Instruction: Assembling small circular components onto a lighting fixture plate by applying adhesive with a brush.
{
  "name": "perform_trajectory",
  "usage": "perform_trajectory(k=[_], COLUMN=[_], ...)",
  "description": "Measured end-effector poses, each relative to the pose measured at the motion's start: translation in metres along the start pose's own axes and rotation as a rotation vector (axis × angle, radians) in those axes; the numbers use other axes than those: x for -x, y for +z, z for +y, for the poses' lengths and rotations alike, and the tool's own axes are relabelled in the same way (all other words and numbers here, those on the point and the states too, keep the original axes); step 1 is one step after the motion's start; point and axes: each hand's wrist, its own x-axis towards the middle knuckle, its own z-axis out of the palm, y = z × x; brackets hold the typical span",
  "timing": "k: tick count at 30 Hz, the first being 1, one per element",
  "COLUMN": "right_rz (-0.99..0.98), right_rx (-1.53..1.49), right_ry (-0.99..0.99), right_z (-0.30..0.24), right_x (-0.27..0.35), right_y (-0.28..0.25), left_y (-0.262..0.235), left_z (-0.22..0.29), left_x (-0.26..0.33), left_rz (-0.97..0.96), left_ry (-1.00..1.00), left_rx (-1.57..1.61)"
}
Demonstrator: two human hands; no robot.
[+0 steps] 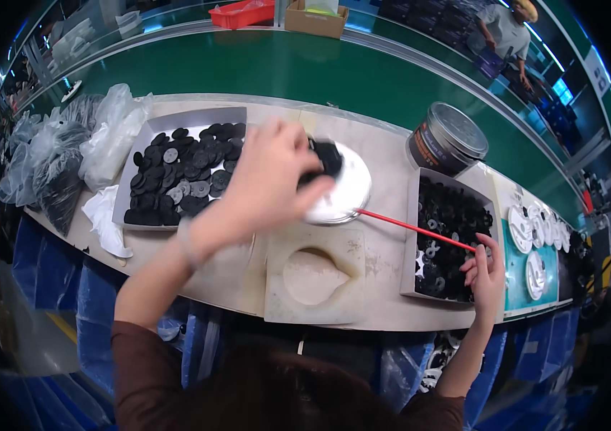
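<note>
Holding one black disc (328,159) (two trays)

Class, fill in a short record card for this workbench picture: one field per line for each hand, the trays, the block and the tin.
Left hand: presses a black part onto a white disc
Right hand: holds a thin red stick whose far end reaches the white disc
Left tray: grey, holds black round parts
Right tray: holds black ring-shaped parts, under the right hand
White block: has a hollow, lies near the bench's front edge
Tin: round, lidded, behind the right tray
Bags: clear plastic, at far left
</note>
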Motion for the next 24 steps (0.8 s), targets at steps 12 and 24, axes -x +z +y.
perform_trajectory(k=[12,24], right_rz=[0.393,0.581], right_rx=[0.224,0.244], right_ry=[-0.022,0.28], right_z=[0.032,0.108], right_x=[0.072,0.104], right_y=[-0.091,-0.131], left_y=[0.091,0.126], left_z=[-0.171,-0.221], left_x=[-0.114,-0.144], left_rz=[0.088,-0.196], left_ry=[-0.049,-0.428], left_rx=[-0.701,-0.171])
